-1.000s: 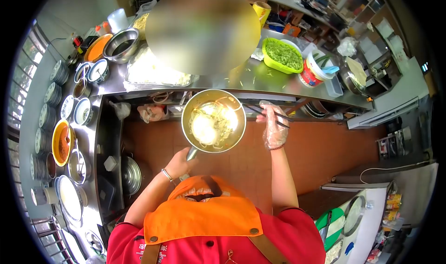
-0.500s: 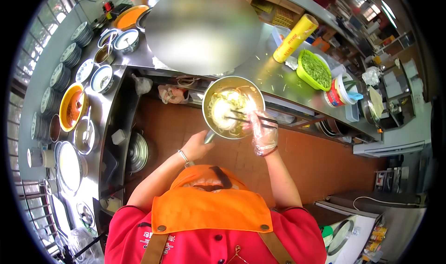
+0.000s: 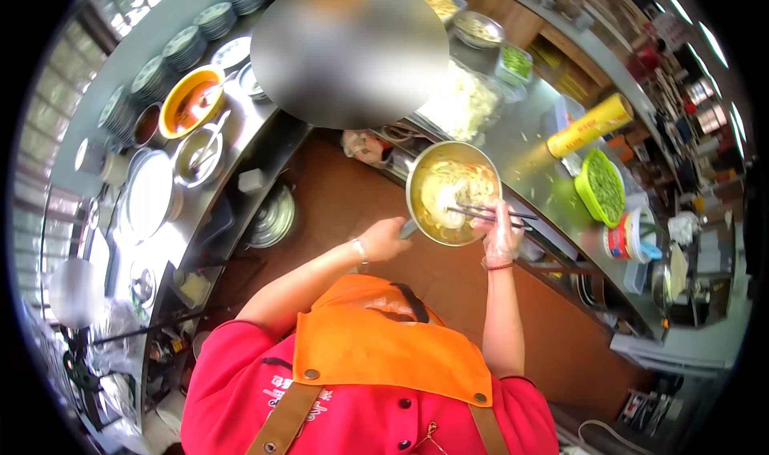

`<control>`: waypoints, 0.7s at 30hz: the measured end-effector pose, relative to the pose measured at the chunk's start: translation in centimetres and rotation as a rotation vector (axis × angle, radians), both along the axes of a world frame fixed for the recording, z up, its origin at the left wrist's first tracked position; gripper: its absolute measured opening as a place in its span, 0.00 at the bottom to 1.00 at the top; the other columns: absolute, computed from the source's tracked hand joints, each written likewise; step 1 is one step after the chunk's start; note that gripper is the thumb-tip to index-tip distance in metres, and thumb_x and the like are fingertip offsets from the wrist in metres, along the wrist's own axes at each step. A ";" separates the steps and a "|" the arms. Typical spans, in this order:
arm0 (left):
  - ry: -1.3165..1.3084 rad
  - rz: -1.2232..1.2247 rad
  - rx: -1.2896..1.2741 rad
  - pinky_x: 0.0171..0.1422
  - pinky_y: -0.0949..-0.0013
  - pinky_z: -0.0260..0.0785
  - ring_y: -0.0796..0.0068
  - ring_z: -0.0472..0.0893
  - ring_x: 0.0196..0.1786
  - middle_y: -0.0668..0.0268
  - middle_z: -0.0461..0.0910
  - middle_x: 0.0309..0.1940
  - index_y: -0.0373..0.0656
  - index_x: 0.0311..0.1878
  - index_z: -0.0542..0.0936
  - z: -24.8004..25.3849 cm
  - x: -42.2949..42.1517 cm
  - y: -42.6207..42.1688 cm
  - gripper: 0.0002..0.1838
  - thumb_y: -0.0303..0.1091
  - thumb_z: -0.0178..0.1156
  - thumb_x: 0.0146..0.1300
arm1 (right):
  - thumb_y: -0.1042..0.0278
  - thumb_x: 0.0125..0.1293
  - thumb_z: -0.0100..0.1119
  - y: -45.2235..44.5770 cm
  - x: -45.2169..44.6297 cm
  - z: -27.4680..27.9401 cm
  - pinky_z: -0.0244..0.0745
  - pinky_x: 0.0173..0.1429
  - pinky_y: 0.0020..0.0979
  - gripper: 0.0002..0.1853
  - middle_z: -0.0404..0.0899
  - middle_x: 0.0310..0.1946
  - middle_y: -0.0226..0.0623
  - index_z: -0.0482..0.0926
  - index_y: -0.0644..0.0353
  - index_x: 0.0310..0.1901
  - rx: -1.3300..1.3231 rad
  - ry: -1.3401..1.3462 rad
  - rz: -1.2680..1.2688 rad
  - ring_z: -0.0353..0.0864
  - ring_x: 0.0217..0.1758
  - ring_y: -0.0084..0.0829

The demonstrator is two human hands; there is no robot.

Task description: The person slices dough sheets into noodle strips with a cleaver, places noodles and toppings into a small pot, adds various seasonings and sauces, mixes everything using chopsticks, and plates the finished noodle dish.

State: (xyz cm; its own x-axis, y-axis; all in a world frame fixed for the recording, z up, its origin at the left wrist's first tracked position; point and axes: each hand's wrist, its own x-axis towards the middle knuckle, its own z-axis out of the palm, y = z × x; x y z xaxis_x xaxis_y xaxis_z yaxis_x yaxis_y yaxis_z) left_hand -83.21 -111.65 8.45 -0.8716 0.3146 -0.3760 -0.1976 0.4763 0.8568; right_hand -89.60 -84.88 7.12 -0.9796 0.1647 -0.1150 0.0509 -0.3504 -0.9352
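My left hand (image 3: 386, 239) is closed around the handle (image 3: 409, 228) of a round metal pan (image 3: 414, 189), held in front of me over the floor gap. Inside lie pale noodles (image 3: 463, 184) with some liquid. My right hand (image 3: 500, 235) wears a clear plastic glove and grips dark chopsticks (image 3: 525, 217) at the pan's right rim. Their tips reach into the noodles.
On the left counter stand stacked plates (image 3: 184, 50), a yellow bowl (image 3: 166, 117) of red sauce and a steel bowl (image 3: 180, 175). The right counter bears a yellow roll (image 3: 590, 126), a green basket (image 3: 582, 187) of shredded greens and a bucket (image 3: 618, 243).
The view has turned, so the left counter's bowls appear higher and further right. Pan and hands show further right in the picture. Both hands keep their holds.
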 end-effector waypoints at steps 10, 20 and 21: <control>-0.283 0.247 0.157 0.22 0.72 0.63 0.78 0.72 0.19 0.67 0.74 0.20 0.35 0.48 0.74 -2.0 3.4 -1.7 0.18 0.35 0.63 0.60 | 0.57 0.71 0.59 -0.6 -2.7 3.2 0.82 0.32 0.27 0.16 0.83 0.32 0.41 0.79 0.65 0.37 -0.325 -0.111 0.043 0.83 0.28 0.30; -0.249 0.310 0.192 0.22 0.73 0.63 0.79 0.70 0.17 0.69 0.72 0.19 0.36 0.45 0.73 0.4 5.5 -1.7 0.14 0.33 0.63 0.61 | 0.64 0.72 0.56 -4.4 -0.6 10.2 0.78 0.28 0.23 0.11 0.81 0.30 0.37 0.79 0.64 0.40 0.068 0.186 0.255 0.78 0.22 0.24; -0.241 0.317 0.194 0.22 0.73 0.62 0.79 0.70 0.17 0.69 0.72 0.19 0.36 0.45 0.73 0.7 5.6 -1.7 0.14 0.33 0.63 0.61 | 0.64 0.73 0.55 -3.9 -0.6 9.9 0.77 0.27 0.23 0.11 0.81 0.30 0.36 0.79 0.64 0.40 0.188 0.178 0.209 0.77 0.21 0.23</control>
State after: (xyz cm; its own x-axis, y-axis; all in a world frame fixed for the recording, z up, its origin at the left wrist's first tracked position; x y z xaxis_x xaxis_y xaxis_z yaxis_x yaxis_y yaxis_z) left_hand -77.63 -113.34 9.18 -0.8311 0.1307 -0.5406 -0.5131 0.1948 0.8359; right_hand -90.17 -88.73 17.06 -0.9965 -0.0395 0.0742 -0.0665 -0.1696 -0.9833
